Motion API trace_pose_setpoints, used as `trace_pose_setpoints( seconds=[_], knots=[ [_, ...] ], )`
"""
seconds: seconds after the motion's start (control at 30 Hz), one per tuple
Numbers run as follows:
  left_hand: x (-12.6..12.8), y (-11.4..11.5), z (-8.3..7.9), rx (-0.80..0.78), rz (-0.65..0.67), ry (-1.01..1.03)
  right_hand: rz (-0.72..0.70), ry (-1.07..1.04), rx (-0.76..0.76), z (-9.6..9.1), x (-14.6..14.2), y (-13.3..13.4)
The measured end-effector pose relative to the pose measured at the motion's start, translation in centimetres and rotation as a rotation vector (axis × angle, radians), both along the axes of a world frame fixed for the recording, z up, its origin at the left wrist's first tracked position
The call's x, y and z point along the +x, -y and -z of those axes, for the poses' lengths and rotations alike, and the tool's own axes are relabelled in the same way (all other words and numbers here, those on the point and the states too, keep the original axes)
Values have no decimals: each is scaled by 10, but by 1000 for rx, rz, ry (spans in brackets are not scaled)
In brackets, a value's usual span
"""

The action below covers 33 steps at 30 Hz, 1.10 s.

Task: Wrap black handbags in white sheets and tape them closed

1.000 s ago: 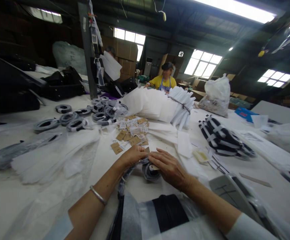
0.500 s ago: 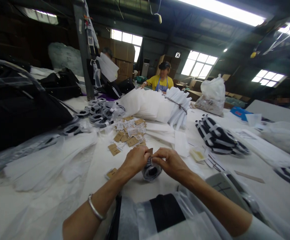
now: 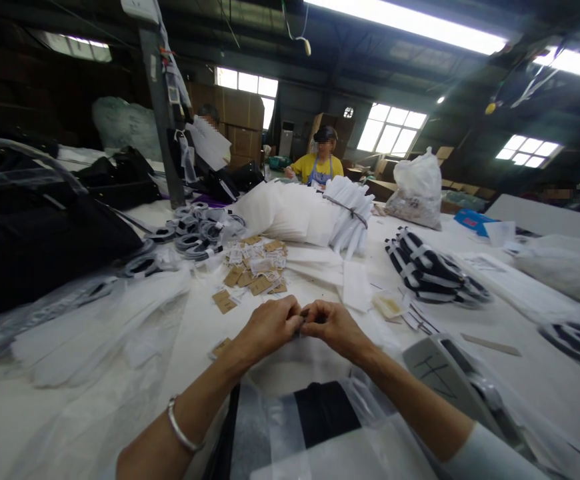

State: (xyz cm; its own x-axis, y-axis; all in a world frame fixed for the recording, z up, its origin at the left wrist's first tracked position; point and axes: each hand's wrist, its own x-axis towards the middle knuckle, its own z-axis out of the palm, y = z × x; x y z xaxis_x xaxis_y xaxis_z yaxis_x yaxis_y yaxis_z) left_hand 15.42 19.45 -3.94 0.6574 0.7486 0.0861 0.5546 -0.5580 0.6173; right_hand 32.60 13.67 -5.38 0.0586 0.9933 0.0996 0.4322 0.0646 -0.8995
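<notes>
My left hand (image 3: pixel 275 325) and my right hand (image 3: pixel 334 328) meet above the white table. Both are closed, with thumbs and fingertips pinched together on something small and dark. The fingers cover most of it, so I cannot make out its kind. Just below my hands, closer to me, lies a black and grey item in clear plastic (image 3: pixel 327 413). Brown cardboard tags with white strings (image 3: pixel 260 285) are heaped beyond my fingers. One brown tag (image 3: pixel 221 347) lies apart, beside my left wrist.
Coiled grey straps (image 3: pixel 197 233) and a black bag (image 3: pixel 35 233) occupy the left. White sheets (image 3: pixel 290 210) are stacked ahead. Bundled black straps (image 3: pixel 417 270) and a grey device (image 3: pixel 445 373) lie right. A person in yellow (image 3: pixel 323 163) is across the table.
The coiled strap and brown tag seen at my fingers earlier no longer show. My hands have come closer together, fingertips meeting. The view has shifted slightly.
</notes>
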Motion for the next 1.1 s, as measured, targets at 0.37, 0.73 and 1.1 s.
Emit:
trace_pose_setpoints(
  seconds=[0.37,0.73,1.1],
  knots=[
    [-9,7,23,-410,72,325,-12,-226,-284,-15,-5,-3],
    [-14,20,19,-378,18,235,-85,-318,-600,-15,-2,-9],
    [-19,13,23,-430,49,277,-78,-270,-621,-17,-8,-12]
  ],
)
